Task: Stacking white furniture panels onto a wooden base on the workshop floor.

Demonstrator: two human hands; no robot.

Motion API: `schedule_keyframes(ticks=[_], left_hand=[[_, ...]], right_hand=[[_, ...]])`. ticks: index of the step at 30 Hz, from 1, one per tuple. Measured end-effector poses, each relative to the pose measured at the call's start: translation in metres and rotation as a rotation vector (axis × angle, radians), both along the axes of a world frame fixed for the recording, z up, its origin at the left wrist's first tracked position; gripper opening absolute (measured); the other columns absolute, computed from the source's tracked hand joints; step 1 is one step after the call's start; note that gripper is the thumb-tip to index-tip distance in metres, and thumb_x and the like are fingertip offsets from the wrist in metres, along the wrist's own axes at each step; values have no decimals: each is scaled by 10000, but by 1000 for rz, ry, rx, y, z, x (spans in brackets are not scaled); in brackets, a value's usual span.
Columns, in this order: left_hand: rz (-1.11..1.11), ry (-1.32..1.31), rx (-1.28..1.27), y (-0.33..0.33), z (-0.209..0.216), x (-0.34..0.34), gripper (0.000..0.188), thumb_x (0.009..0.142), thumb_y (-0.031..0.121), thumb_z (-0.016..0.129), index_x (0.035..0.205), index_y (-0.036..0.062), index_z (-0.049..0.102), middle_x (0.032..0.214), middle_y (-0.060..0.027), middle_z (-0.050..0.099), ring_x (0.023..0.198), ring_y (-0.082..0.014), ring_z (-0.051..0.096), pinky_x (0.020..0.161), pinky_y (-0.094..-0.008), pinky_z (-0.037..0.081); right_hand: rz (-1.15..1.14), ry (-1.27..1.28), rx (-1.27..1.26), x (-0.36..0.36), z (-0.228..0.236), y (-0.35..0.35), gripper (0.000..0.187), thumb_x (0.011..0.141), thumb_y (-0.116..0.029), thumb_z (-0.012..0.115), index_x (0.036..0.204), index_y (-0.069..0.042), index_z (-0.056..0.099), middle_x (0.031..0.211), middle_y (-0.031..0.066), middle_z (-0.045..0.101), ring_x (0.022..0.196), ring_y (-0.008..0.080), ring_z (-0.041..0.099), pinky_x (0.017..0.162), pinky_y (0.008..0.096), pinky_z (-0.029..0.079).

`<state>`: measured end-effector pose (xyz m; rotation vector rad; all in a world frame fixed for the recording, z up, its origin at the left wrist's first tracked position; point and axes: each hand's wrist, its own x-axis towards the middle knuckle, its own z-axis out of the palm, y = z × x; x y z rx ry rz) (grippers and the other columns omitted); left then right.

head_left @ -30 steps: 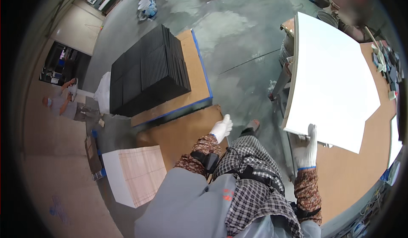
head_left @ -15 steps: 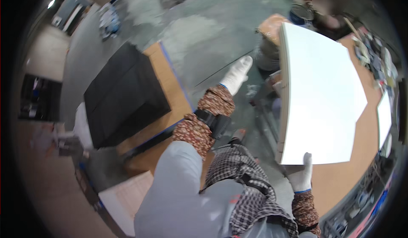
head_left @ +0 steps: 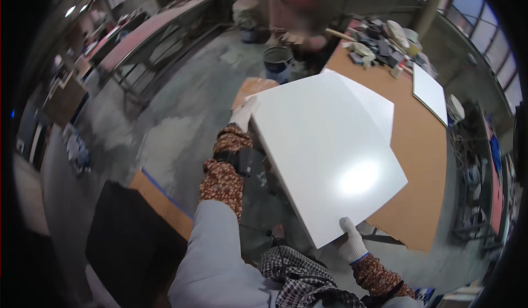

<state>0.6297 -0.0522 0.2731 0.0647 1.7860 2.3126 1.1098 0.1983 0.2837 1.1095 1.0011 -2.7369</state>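
Note:
A glossy white panel (head_left: 319, 137) lies tilted across my front, its near-left corner jutting past the table. My left hand (head_left: 243, 113), in a white glove, grips the panel's far-left corner; its fingers are partly hidden by the edge. On the near edge, my gloved right hand (head_left: 352, 243) has its thumb on top, with the other fingers out of sight underneath. A second white panel (head_left: 379, 107) shows from under the first, turned at an angle. Both rest over a table (head_left: 418, 176) covered in brown board.
Several sanding blocks and rags (head_left: 385, 46) are heaped at the table's far end. Another white panel (head_left: 430, 94) lies by its right edge. A dark bucket (head_left: 278, 63) stands beyond. To my left, a black cover (head_left: 132, 242) drapes a brown board (head_left: 159, 203).
My left hand, stretched out in the air before, has now taken hold of the panel's far-left corner. The panel has turned, and the view has swung to the right. My right hand keeps its grip.

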Motion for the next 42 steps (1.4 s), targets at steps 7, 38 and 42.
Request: schedule_keyframes(ticks=[7, 38, 42], left_hand=[[-64, -209, 57, -17, 6, 48, 493, 939, 394, 717, 1213, -5, 624, 1015, -88, 715, 847, -174, 703, 695, -349, 581], [-583, -497, -352, -31, 21, 281, 668, 1076, 517, 401, 1396, -53, 538, 1362, -132, 614, 1211, -206, 602, 1061, -330, 460], [-496, -599, -199, -21, 52, 289, 643, 1077, 494, 408, 1424, -38, 510, 1375, -138, 603, 1202, -208, 605, 1039, -342, 475]], right_hand=[[224, 61, 298, 41, -11, 45, 503, 924, -208, 699, 1367, -18, 553, 1297, 152, 624, 1255, 295, 571, 1071, 411, 458], [219, -142, 574, 74, 24, 229, 803, 1037, -489, 532, 1606, -22, 211, 1647, 155, 230, 1513, 253, 272, 1225, 389, 285], [93, 12, 640, 44, 28, 242, 847, 1018, -557, 522, 1618, -54, 200, 1673, 147, 151, 1507, 259, 278, 1227, 409, 270]])
